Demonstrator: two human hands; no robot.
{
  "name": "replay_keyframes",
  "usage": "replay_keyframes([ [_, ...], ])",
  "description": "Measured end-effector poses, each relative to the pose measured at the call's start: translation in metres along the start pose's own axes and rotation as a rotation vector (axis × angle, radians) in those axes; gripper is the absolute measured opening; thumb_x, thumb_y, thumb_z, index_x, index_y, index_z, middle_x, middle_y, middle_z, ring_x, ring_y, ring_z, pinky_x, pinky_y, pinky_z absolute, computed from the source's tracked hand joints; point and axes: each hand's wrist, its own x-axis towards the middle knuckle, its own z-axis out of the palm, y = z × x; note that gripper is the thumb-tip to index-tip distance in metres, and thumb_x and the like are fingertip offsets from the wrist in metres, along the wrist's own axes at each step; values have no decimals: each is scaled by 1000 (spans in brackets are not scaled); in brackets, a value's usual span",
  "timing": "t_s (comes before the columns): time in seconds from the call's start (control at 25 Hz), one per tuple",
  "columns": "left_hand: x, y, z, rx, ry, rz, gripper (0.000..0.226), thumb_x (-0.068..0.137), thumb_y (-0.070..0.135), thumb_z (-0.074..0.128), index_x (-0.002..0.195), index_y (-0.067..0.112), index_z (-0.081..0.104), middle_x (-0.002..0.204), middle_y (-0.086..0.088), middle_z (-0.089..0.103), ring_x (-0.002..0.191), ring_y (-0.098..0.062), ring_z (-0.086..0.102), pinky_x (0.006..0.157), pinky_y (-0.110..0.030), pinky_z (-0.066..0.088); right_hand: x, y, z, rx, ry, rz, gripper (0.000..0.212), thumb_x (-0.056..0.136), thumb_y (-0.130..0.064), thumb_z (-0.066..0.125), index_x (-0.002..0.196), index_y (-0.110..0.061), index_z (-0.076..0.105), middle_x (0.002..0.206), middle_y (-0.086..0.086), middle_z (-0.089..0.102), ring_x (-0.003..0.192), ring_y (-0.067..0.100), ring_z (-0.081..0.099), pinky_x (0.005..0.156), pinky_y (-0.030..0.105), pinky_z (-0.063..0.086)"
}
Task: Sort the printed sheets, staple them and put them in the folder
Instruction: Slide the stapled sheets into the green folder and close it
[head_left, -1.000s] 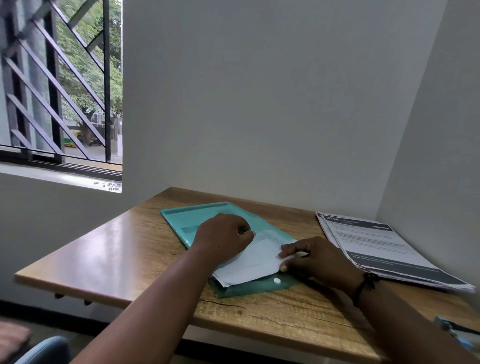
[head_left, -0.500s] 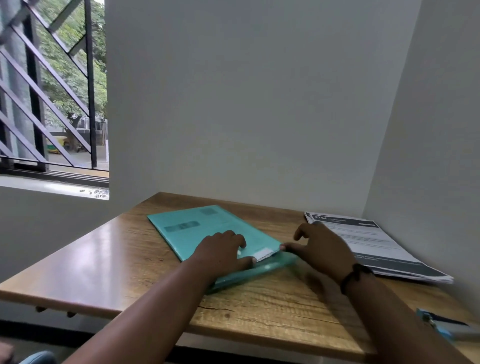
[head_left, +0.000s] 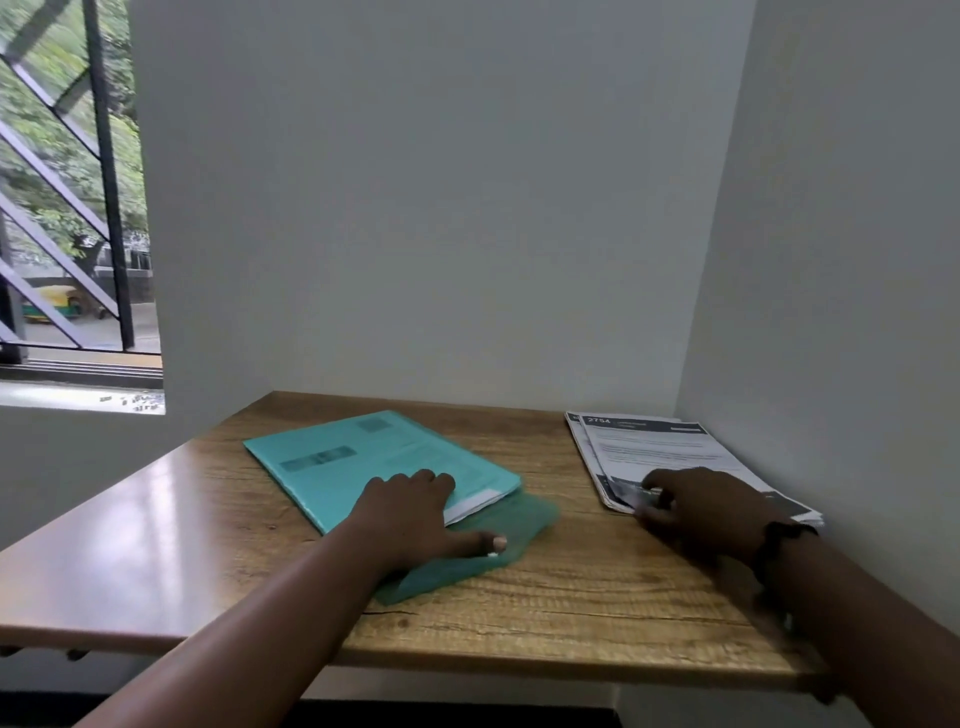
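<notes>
One teal translucent folder (head_left: 363, 462) lies flat mid-desk (head_left: 597, 587), flap open toward the person, white sheets (head_left: 470, 506) protruding from its mouth. The left hand (head_left: 410, 514) presses flat on it, fingers spread. The right hand (head_left: 701, 512) pinches the near corner of the printed stack (head_left: 654, 452) at right.
</notes>
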Motion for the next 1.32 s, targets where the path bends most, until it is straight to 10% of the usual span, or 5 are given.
replay_keyframes([
  [0.32,-2,-1,-4,-120,168,75,55,88,69,40,126,30,50,132,8,49,119,-13,45,94,-32,39,-7,-25,-34,-165,443,5,25,97,-29,35,115,-27,52,96,-2,68,84,24,66,66,34,51],
  [0.52,-6,5,-6,-327,231,78,33,96,49,45,118,26,56,117,7,59,105,-12,55,87,-30,45,-42,-129,-63,-19,685,-463,37,91,-35,44,127,-37,53,92,-7,67,70,21,67,51,26,42],
  [0.72,-5,-6,-13,-1123,168,-176,43,103,36,36,95,8,68,89,-10,73,84,-25,66,91,-46,49,-52,-181,-25,-82,287,-684,39,95,-42,46,133,-37,47,111,-2,64,83,23,64,61,30,44],
  [0.96,0,-12,-12,-1113,-26,-191,37,80,3,70,115,13,62,109,-6,70,92,-19,68,79,-31,58,-69,-183,-32,60,294,-767,29,89,-47,45,112,-43,62,91,-13,71,67,9,64,48,22,38],
  [1.32,5,-18,-14,-1436,-24,-87,39,86,-12,55,112,17,61,114,-13,69,99,-32,66,82,-36,57,31,-76,-85,425,290,-84,104,66,-50,80,150,-21,26,152,6,36,138,27,36,110,38,32],
])
